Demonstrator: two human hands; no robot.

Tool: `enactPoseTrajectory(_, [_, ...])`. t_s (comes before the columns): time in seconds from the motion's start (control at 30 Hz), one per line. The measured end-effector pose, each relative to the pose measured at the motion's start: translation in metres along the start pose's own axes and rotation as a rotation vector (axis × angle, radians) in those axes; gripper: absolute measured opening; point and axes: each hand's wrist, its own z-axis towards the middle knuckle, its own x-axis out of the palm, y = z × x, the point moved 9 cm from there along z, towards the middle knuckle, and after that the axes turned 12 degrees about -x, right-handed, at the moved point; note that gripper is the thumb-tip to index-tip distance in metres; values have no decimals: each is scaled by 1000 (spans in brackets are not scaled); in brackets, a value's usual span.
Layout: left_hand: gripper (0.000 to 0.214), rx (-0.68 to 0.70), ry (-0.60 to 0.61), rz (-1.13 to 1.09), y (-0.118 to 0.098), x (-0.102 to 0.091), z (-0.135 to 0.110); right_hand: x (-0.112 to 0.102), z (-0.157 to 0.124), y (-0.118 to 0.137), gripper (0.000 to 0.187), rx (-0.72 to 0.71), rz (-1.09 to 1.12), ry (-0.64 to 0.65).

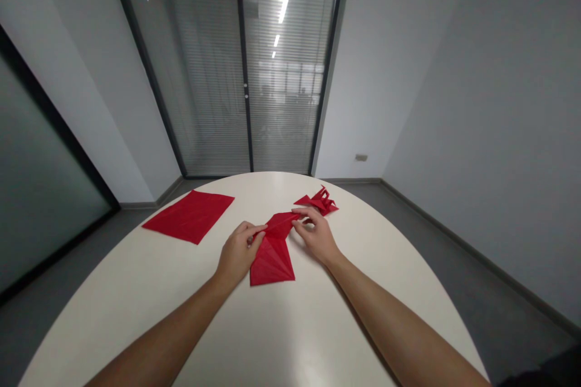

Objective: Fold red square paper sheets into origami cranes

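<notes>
A red sheet of paper (273, 259), creased and partly folded, lies at the middle of the table between my two hands. My left hand (240, 253) pinches its left edge between thumb and fingers. On the opposite side, my right hand (315, 234) holds the upper right corner between thumb and forefinger. The paper's lower part fans out flat toward me, with crease lines running across it. Just beyond my right hand sits a folded red paper figure (321, 199) with several pointed ends.
A flat red paper sheet (190, 217) lies on the left side of the round white table (136, 308). Beyond the table's far edge stand glass panels with blinds (285, 121). A pale wall (490, 133) rises on the right.
</notes>
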Motion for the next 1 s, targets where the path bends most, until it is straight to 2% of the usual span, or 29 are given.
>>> enactPoseTrajectory(0.23, [25, -11, -16, 4, 5, 0, 1, 1, 2, 10, 10, -96, -88, 12])
enactPoseTrajectory(0.37, [22, 9, -30, 80, 2, -1, -1, 1, 3, 20, 9, -164, -113, 14])
enactPoseTrajectory(0.67, [20, 44, -70, 141, 0, -4, -4, 21, -3, 45, 24, -290, -128, 254])
enactPoseTrajectory(0.83, [25, 70, -89, 183, -5, -5, -6, 29, -5, 48, 25, -298, -158, 330])
enactPoseTrajectory(1.0, [19, 108, -103, 202, -11, -6, -7, 32, -5, 43, 21, -293, -224, 366])
